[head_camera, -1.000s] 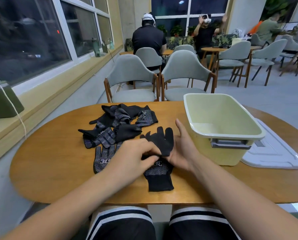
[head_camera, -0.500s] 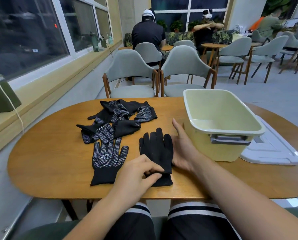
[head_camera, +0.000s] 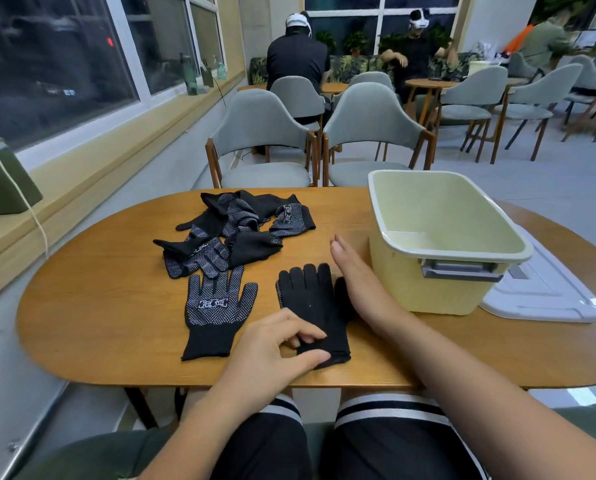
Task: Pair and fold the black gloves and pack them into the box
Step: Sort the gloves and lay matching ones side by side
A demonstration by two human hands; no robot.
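I see left hand fingers pinching the plain glove cuff, right hand fingers straight (steadying it). I'd stack it squarely on the dotted glove at 9 o'clock.

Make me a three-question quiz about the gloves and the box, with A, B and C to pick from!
1. Where is the white lid, compared with the pale green box?
A. On top of it.
B. On the table, at its right side.
C. Inside it.

2. How many gloves lie flat by themselves, apart from the pile?
A. One.
B. Two.
C. Five.

3. What is the box like inside?
A. Empty.
B. Full of gloves.
C. Holding a cup.

Answers:
1 B: the lid lies flat on the table against the box's right side.
2 B: the dotted glove and the plain black glove lie side by side nearer the person.
3 A: only its bare bottom and walls show.
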